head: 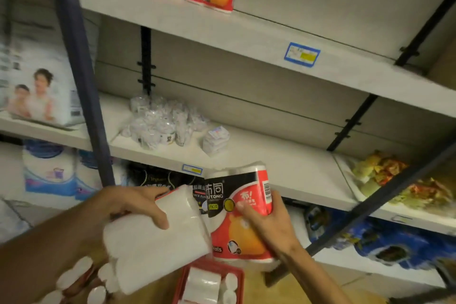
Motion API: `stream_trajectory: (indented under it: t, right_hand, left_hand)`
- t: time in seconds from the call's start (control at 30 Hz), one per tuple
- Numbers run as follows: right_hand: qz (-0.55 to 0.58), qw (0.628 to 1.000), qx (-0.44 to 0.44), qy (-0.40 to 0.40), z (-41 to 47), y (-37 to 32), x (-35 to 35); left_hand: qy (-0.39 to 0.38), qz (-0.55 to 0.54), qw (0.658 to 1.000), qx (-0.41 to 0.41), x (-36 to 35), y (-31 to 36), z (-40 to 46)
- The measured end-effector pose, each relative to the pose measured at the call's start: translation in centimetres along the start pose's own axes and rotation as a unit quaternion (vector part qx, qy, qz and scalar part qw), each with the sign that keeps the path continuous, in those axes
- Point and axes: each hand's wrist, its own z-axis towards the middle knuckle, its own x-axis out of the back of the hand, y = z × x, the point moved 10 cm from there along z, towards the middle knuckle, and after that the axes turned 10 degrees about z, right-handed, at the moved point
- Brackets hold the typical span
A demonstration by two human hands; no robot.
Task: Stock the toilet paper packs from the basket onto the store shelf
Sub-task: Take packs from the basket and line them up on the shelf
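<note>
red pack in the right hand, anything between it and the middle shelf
Nothing visible does. The red pack sits just below the middle shelf, whose stretch above it is bare; the small white packs lie further left.

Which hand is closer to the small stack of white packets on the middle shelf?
Right. The right hand, gripping the red pack, sits almost directly below the stack of white packets. The left hand, gripping the plain white pack, is lower and farther left.

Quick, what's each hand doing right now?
Left hand: holding a white toilet paper pack, fingers curled over it.
Right hand: holding a red and black toilet paper pack.
</note>
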Motion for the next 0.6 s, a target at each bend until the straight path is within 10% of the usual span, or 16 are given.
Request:
stream_trajectory:
  t: [0.6]
  right_hand:
    - [0.074, 0.988, 0.133, 0.025, -0.5, -17.4, 6.1]
  left_hand:
    - [0.008, 0.081, 0.997, -0.01, 7.9, 16.8, -8.9]
